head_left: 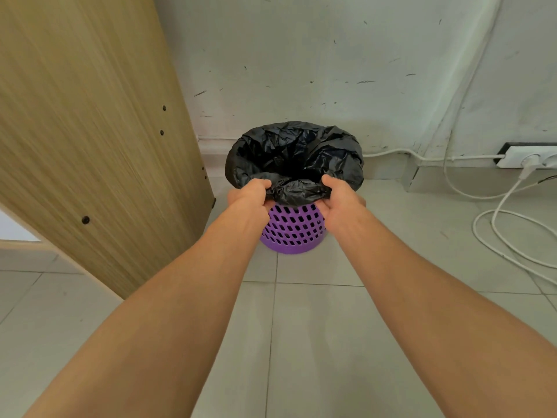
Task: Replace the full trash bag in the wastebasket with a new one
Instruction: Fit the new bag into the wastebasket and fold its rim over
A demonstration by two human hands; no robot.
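Grey tiled floor [316,327], scuffed white wall [301,55] top, wood panel [90,131] left. Purple wastebasket [292,227] centre frame, black trash bag [301,152] over its rim. Left hand [250,196] and right hand [340,200] each pinch the bag's near edge.

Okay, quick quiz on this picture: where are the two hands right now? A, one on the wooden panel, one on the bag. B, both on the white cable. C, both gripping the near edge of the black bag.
C: the left hand and right hand both hold a grip on the near rim of the black bag over the purple wastebasket.
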